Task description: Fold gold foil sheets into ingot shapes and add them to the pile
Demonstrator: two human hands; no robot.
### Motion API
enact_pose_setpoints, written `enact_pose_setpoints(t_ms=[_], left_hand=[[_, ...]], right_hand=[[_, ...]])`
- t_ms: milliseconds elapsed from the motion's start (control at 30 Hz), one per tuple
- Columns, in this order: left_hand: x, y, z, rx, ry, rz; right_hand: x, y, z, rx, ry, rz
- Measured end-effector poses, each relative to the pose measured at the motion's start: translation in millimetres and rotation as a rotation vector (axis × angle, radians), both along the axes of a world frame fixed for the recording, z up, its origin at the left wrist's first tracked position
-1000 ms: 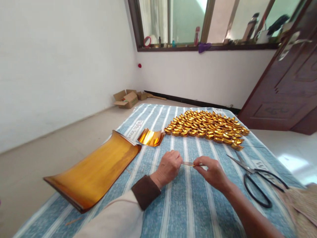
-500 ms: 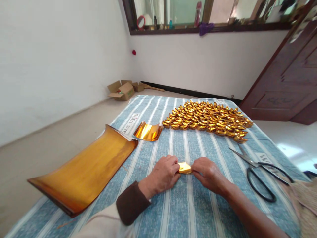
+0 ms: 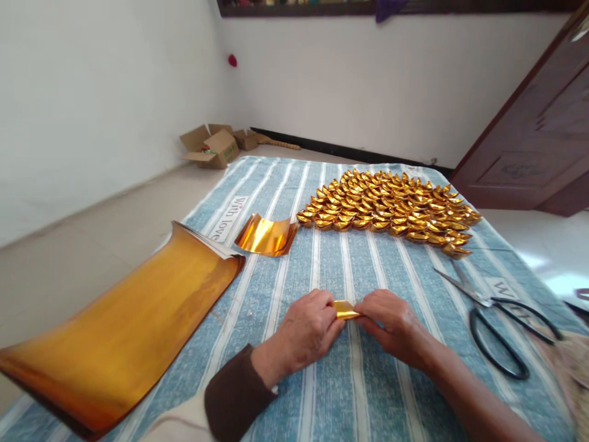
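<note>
Both hands work at the near middle of a blue-and-white striped cloth (image 3: 322, 258) spread flat. The left hand (image 3: 306, 331) and the right hand (image 3: 391, 322) meet fingertip to fingertip, and each is closed in a pinch on one end of a small folded piece of gold foil paper (image 3: 346, 309). The piece sits between the two hands, just above or on the cloth; which of the two cannot be told. Only its middle shows, the ends being covered by the fingers.

Beyond the grip and to its left lies a short curled sheet of gold foil (image 3: 267, 235), apart from the hands. Further left, near the cloth's edge, rests a large stack of gold foil sheets (image 3: 124, 331), its far end curling upward and its white undersides showing at that edge.

Beyond the grip and slightly right, well apart from it, a dense spread of small folded gold foil ingots (image 3: 391, 209) covers the far part of the cloth in close rows.

To the right of the grip lie black-handled scissors (image 3: 499, 319), blades pointing away toward the ingots, handles toward the near right corner.

On the floor past the cloth's far left corner stand open cardboard boxes (image 3: 211, 146).
</note>
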State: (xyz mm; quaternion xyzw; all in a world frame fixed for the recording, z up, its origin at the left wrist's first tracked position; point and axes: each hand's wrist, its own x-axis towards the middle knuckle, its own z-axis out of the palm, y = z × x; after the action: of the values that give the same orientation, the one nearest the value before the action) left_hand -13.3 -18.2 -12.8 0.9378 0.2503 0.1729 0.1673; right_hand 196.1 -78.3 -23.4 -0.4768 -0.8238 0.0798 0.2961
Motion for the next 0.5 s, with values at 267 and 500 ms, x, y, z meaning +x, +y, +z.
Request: enact_pose_setpoints(t_ms=[267,500], left_hand=[[1.5,3.3,-1.1,-0.093,-0.08,0.053],[4.0,2.0,-7.4,-0.076,-0.116,0.103]], right_hand=[[-3.2,5.2,0.9,0.015,0.112,-0.045],[-6.9,10.4,0.9,0.04,0.007,-0.085]])
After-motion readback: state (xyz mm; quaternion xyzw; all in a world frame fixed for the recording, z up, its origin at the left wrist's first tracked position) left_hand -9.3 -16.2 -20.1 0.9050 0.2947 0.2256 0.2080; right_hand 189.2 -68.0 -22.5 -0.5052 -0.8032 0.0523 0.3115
